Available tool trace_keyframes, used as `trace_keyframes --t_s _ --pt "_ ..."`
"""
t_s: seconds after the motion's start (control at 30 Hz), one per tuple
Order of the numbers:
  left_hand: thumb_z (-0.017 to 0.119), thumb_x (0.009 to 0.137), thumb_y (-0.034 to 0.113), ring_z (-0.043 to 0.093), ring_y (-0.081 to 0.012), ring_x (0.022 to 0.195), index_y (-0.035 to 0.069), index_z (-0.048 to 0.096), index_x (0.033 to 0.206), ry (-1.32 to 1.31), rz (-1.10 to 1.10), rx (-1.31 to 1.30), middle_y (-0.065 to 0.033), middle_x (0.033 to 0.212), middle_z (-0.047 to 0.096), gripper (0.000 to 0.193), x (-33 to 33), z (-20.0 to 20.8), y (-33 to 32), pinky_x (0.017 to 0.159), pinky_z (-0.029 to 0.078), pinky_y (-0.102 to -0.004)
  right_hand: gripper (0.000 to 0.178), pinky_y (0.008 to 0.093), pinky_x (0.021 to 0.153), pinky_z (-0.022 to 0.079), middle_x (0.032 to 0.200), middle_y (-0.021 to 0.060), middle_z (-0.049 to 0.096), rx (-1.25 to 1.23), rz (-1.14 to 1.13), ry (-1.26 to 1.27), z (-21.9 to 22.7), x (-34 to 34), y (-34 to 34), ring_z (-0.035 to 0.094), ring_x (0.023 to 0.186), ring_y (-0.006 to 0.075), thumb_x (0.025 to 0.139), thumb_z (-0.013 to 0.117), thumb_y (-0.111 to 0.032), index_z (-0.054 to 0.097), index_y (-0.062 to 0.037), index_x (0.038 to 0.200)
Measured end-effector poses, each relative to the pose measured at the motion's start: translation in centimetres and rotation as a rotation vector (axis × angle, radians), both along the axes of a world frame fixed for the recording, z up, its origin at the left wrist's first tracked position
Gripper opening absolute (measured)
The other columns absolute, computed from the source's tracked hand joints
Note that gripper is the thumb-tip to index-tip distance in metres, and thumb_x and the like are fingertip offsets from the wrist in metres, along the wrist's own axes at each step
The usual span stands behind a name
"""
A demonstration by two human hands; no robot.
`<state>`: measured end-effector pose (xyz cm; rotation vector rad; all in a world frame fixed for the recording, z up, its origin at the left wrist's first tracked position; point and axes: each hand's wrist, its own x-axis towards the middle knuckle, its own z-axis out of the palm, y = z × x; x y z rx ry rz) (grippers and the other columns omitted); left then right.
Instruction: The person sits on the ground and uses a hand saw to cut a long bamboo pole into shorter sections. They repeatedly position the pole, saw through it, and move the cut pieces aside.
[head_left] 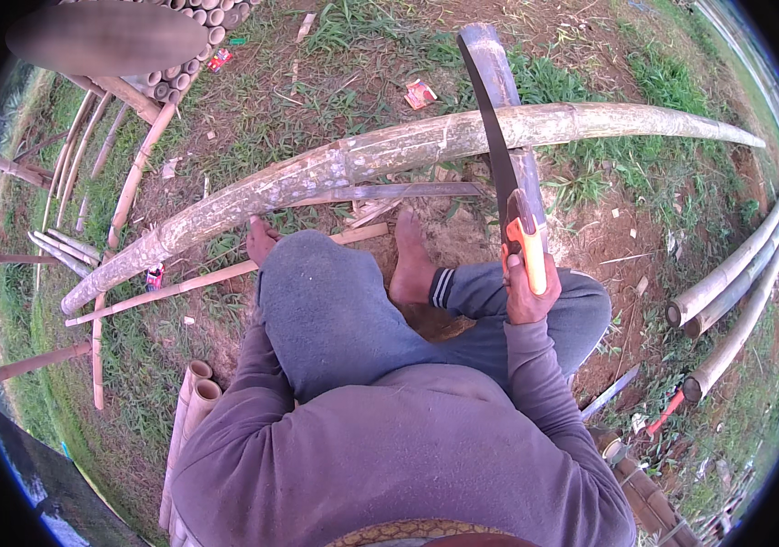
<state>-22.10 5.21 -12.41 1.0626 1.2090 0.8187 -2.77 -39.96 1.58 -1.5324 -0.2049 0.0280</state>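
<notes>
My right hand (533,290) is closed round the orange handle of a handsaw (499,150). Its long dark blade points away from me and crosses a long bamboo pole (389,150). The pole curves across the view from lower left to far right. Under it lies a thicker bamboo piece (490,59), pointing away from me. My left hand (263,241) is beside my raised knee, at the near side of the pole, with a fingertip up against it. The knee hides part of that hand, so its grip is unclear.
A thin bamboo strip (171,292) and a split piece (389,191) lie near my bare foot. Several cut poles (727,264) are stacked at right, beside a red-handled tool (666,412). Two bamboo tubes (191,401) lie at left. A bamboo pile (175,77) stands far left.
</notes>
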Motion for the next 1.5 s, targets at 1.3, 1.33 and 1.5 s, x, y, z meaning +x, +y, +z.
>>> trace_keyframes --t_s 1.3,1.33,1.5 --pt "0.094 0.076 0.052 0.058 -0.0406 0.140 0.021 0.044 0.155 1.082 -1.072 1.172 -0.0167 0.148 0.060 0.098 13.4 16.0 -2.6 0.116 0.044 -0.0606 0.020 0.0239 0.072 0.058 0.101 0.0045 0.071 0.046 0.020 -0.092 5.8 -3.2 2.5 0.069 0.084 0.0090 0.104 0.074 -0.008 0.064 0.0008 0.119" --pt "0.094 0.076 0.052 0.058 -0.0405 0.140 0.021 0.044 0.155 1.081 -1.073 1.173 -0.0166 0.149 0.060 0.099 13.3 15.9 -2.6 0.117 0.044 -0.0602 0.021 0.0237 0.071 0.058 0.101 0.0044 0.071 0.099 0.040 -0.072 5.0 -2.8 2.6 0.068 0.083 0.0088 0.104 0.074 -0.009 0.063 0.0005 0.120" --pt "0.094 0.074 0.054 0.057 -0.0403 0.141 0.020 0.044 0.157 1.099 -1.092 1.167 -0.0158 0.151 0.058 0.103 13.3 15.5 -2.1 0.117 0.044 -0.0607 0.026 0.0233 0.071 0.057 0.106 0.0060 0.071 0.107 0.091 -0.077 2.9 -0.9 2.2 0.068 0.085 0.0087 0.105 0.075 -0.012 0.062 0.0007 0.124"
